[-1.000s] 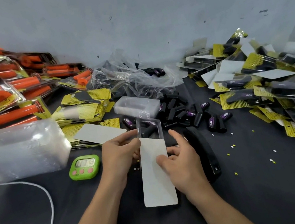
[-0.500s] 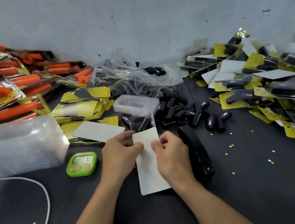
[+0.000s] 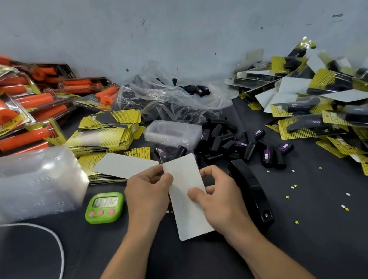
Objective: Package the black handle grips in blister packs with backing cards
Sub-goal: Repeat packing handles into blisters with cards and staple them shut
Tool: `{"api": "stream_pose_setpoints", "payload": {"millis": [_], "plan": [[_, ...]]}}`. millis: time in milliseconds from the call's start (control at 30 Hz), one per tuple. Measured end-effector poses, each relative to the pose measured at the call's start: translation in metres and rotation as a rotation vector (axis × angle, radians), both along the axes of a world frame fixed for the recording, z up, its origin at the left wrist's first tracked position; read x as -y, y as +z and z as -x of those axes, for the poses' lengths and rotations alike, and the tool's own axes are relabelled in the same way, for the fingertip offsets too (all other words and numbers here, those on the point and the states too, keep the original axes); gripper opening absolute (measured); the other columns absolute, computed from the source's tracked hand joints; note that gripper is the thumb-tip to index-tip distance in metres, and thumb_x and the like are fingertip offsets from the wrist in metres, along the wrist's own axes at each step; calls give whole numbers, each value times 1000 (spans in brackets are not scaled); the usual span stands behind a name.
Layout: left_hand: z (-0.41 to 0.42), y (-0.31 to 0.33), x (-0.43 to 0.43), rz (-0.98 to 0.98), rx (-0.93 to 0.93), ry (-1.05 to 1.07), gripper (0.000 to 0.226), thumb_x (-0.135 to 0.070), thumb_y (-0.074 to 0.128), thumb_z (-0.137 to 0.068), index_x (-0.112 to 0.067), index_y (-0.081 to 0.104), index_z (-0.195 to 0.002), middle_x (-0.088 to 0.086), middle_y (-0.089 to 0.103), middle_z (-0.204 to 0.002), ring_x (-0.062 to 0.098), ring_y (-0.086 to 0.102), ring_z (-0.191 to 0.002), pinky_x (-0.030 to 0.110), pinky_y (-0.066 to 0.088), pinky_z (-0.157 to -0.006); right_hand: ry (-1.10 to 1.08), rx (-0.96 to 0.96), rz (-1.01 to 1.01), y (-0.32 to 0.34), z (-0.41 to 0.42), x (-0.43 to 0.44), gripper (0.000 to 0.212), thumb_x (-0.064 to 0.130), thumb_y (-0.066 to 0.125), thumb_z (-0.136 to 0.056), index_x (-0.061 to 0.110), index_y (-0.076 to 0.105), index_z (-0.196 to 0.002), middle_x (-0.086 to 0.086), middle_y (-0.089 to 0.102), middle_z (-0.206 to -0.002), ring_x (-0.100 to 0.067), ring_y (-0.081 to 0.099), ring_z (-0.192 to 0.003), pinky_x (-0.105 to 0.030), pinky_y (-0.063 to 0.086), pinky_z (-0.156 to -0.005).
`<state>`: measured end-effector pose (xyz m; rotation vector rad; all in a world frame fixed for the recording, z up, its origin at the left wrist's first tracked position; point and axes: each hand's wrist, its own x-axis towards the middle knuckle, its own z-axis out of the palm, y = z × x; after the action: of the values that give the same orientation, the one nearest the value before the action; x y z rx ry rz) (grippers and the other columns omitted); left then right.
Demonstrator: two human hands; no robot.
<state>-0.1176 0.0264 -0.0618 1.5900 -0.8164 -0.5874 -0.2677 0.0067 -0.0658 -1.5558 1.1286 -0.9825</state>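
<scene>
Both hands, left [image 3: 148, 194] and right [image 3: 220, 202], pinch a white round-cornered backing card [image 3: 185, 188] over the matte black bench [image 3: 316, 239]

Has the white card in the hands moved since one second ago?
Yes. Judged against the green timer, the white card slid forward, away from the person's body.

White backing card [image 3: 187, 202] covers clear blister pack [image 3: 166, 158], black grips [image 3: 247, 145] heaped behind

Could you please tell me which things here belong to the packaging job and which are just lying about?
Job: backing card, held by left hand and right hand; loose black grips; clear blister stack; yellow cards.
Lying about: green timer; white cable; orange grip packs.
</scene>
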Motion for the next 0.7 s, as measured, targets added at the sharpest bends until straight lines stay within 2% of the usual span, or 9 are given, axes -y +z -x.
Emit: {"api": "stream_pose_setpoints", "payload": {"millis": [100, 167, 267, 333, 400, 467, 567, 633, 700], "plan": [[0, 2, -4, 8, 118, -63, 40, -10, 65, -79, -48, 77, -86, -8, 76, -70, 4, 64, -52, 22, 53, -46, -28, 6, 9, -1, -1, 3, 23, 14, 69, -86, 34, 56, -86, -7, 73, -67, -31, 67, -61, -28, 44, -44], [-2, 2, -5, -35, 220, -150, 47, -12, 63, -76, -56, 74, -89, -6, 74, -69, 8, 65, -56, 23, 56, -51, -46, 6, 8, -3, -2, 4, 21, 15, 67, -88, 32, 56, -85, -11, 72, -68, -34, 67, -64, -32, 45, -44], [-5, 2, -5, -93, 294, -260, 52, -13, 64, -75, -60, 68, -99, -6, 73, -72, 7, 64, -58, 25, 58, -57, -73, 6, 4, -5, -2, 6, 17, 14, 66, -92, 24, 55, -84, -12, 71, -68, -29, 65, -57, -33, 45, -44], [-8, 3, -5, -108, 309, -318, 56, -18, 64, -70, -65, 63, -101, -6, 72, -73, 5, 62, -59, 24, 56, -56, -87, -5, 1, -6, -3, 7, 18, 15, 67, -93, 20, 54, -82, -12, 68, -64, -18, 57, -50, -29, 41, -43], [-10, 4, -5, -115, 301, -393, 63, -21, 63, -66, -63, 59, -112, -3, 70, -74, 8, 61, -61, 25, 54, -58, -112, -24, 9, -6, -3, 8, 22, 19, 68, -93, 15, 53, -78, -8, 61, -56, -11, 48, -46, -25, 37, -42], [-11, 5, -4, -108, 271, -452, 70, -19, 63, -64, -62, 55, -119, -1, 69, -76, 10, 61, -63, 29, 53, -61, -132, -38, 29, -5, -4, 7, 25, 24, 69, -92, 12, 54, -76, -8, 59, -56, -9, 44, -45, -21, 34, -41], [-11, 4, -2, -68, 210, -524, 80, -12, 64, -63, -56, 52, -129, -1, 73, -91, 18, 69, -78, 39, 60, -73, -150, -35, 58, -5, -4, 5, 28, 28, 68, -93, 12, 53, -75, 0, 52, -50, -8, 40, -44, -19, 32, -40], [-10, 3, -2, -53, 186, -526, 85, -8, 64, -63, -53, 50, -133, -3, 74, -99, 21, 71, -89, 44, 62, -79, -103, -20, 56, -3, -2, 4, 22, 27, 69, -93, 18, 55, -79, 5, 59, -55, -7, 48, -46, -20, 38, -44], [-8, 1, -3, -40, 177, -433, 84, -8, 63, -61, -53, 53, -131, -8, 73, -98, 16, 71, -88, 39, 63, -75, 16, 21, -11, 1, 1, 3, 17, 26, 74, -85, 32, 59, -92, 7, 73, -71, -7, 67, -60, -25, 52, -51]]}}
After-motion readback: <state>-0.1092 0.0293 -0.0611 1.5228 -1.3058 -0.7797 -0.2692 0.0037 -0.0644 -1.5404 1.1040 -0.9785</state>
